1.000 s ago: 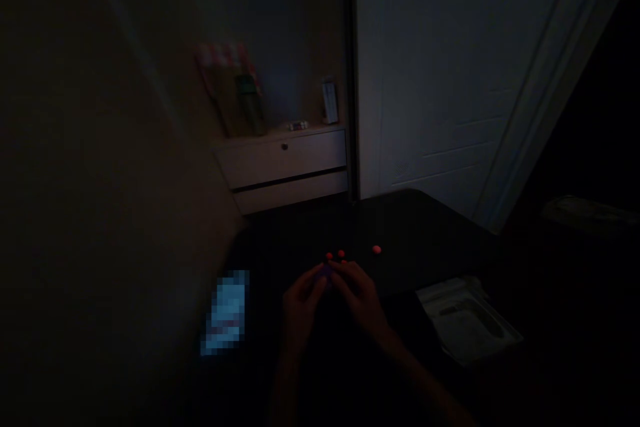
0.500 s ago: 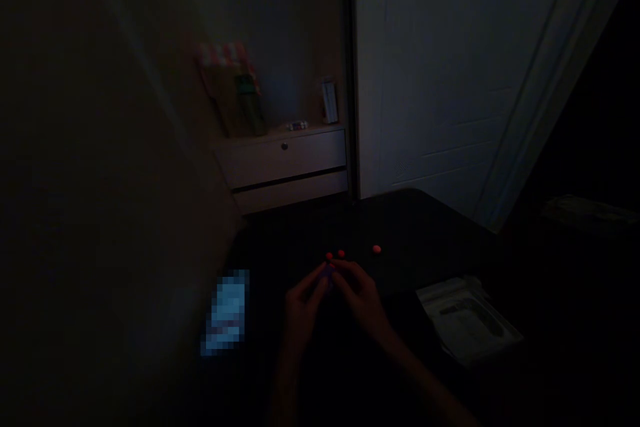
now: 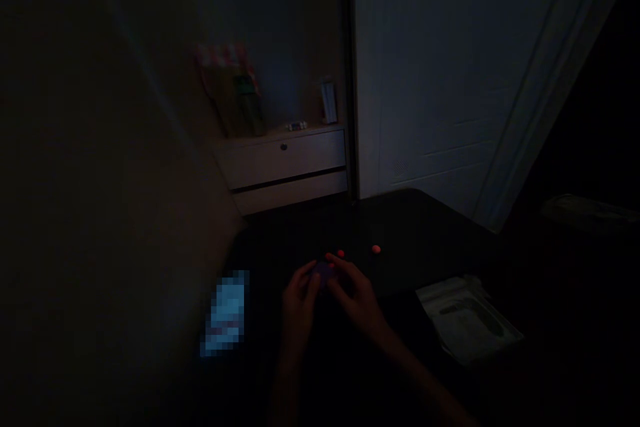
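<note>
Left hand (image 3: 299, 299) and right hand (image 3: 359, 290) hold purple lump (image 3: 324, 271) between fingertips, left of pink ball (image 3: 376, 249) and nearer the wearer. Lump looks roundish; long axis and pointing too dark to tell. Red bits (image 3: 341, 253) left of ball.

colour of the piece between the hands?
Dark purple piece, as far as the dimness shows; head view.

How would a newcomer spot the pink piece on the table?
Find the dark table in front of the pale door. On it, beyond the right hand, lies the roundish pink piece. It sits alone, paler and larger than the red pieces to its left.
</note>
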### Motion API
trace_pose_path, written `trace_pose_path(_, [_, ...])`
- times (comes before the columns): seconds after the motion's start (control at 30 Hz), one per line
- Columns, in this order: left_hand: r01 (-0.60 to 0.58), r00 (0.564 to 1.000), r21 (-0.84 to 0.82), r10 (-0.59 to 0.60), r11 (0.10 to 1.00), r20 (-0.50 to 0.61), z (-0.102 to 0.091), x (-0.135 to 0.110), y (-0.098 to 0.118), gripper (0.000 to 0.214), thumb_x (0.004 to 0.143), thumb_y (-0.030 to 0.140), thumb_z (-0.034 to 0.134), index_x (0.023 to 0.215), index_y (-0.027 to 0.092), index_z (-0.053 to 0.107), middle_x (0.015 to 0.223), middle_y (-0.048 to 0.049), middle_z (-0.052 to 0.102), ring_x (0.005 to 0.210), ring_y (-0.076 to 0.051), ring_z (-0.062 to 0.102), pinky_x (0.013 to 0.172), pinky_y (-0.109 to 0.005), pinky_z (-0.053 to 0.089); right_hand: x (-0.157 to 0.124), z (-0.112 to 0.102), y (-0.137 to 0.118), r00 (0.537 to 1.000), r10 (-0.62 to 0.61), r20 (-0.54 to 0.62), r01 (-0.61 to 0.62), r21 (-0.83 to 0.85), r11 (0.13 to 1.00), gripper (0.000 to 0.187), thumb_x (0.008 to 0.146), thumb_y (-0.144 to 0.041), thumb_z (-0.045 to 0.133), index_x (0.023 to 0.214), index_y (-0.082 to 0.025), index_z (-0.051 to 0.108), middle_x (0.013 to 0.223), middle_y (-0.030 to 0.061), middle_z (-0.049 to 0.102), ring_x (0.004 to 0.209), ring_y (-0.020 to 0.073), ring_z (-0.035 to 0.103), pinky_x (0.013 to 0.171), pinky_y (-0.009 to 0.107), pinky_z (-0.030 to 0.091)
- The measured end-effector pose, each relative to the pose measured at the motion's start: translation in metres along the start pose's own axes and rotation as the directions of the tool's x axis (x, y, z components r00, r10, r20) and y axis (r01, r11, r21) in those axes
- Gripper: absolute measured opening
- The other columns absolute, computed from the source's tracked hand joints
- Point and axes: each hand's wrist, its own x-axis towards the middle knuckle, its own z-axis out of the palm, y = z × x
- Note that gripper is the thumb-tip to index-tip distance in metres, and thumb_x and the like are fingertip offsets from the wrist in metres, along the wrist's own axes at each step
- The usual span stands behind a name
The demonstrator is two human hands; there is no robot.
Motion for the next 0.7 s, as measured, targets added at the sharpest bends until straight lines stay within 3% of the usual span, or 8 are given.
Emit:
trace_pose_path(0.17, [0.027,0.999,-0.046,-0.026,0.999,0.028,0.0001,-0.0013,0.0021,0.056,0.079,0.051,0.082,0.121,0.015,0.072,0.113,-0.0147,0.08,0.104,-0.028,0.076,0.091,-0.036,0.058,-0.0003,0.0005,-0.0003,0.999,-0.022,0.032,0.023,-0.046,0.999,0.04,0.093,-0.032,0.071,0.133,-0.028,0.07,0.129,0.0088,0.07,0.117,0.0254,0.066,0.104,0.042,0.052])
trace_pose_path(0.33, [0.048,0.997,-0.053,-0.045,0.997,0.066,0.0002,-0.0038,0.0034,0.052,0.081,0.049,0.081,0.119,0.015,0.073,0.108,-0.0134,0.081,0.101,-0.028,0.077,0.09,-0.036,0.059,0.0007,0.0,-0.0021,1.0,-0.007,-0.001,0.007,-0.012,1.0,0.029,0.096,-0.032,0.068,0.124,-0.028,0.074,0.121,0.0081,0.072,0.115,0.0252,0.067,0.103,0.042,0.052])
trace_pose_path(0.53, [0.013,1.0,-0.001,-0.013,1.0,-0.004,-0.0006,-0.0004,0.0006,0.042,0.078,0.05,0.081,0.102,0.015,0.077,0.105,-0.0124,0.081,0.101,-0.028,0.076,0.091,-0.038,0.058,0.0001,0.0006,-0.003,0.998,0.031,-0.051,-0.027,0.069,0.997,0.031,0.098,-0.034,0.066,0.128,-0.029,0.071,0.132,0.0084,0.07,0.12,0.0258,0.067,0.105,0.044,0.053])
trace_pose_path(0.7, [-0.007,1.0,0.041,0.007,0.999,-0.011,-0.0015,-0.0004,0.0005,0.039,0.08,0.05,0.08,0.101,0.017,0.079,0.103,-0.0113,0.081,0.099,-0.027,0.075,0.09,-0.037,0.057,-0.002,0.0019,-0.0001,1.0,0.027,-0.009,-0.027,0.016,1.0,0.034,0.097,-0.034,0.066,0.131,-0.029,0.069,0.139,0.0093,0.069,0.128,0.0285,0.064,0.11,0.049,0.05])
